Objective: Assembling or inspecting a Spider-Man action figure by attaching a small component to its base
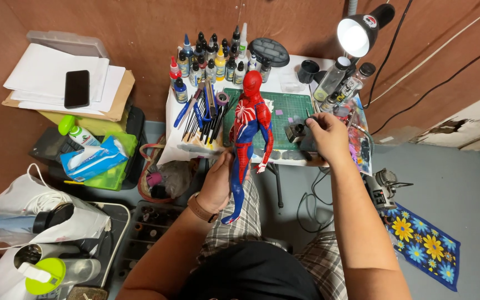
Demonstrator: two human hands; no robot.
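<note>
Left hand: the left hand [216, 186] is wrapped around the legs of a red-and-blue action figure [248, 133], holding it upright in front of the small work table [284, 83].
Right hand: the right hand [325, 133] rests at the table's near edge, fingers curled down over a small dark object [296, 132]; whether it is actually gripped cannot be told.
Surface: a green cutting mat [290, 105] lies on the table, with a cluster of paint bottles [212, 58] behind it and dark brushes [206, 119] to its left.
Light: a lit desk lamp [359, 33] points down from the upper right.
Room: brown walls, grey floor; a phone [76, 88] lies on stacked papers [45, 72] to the left, and a blue flowered cloth [423, 244] sits on the floor to the right.
</note>
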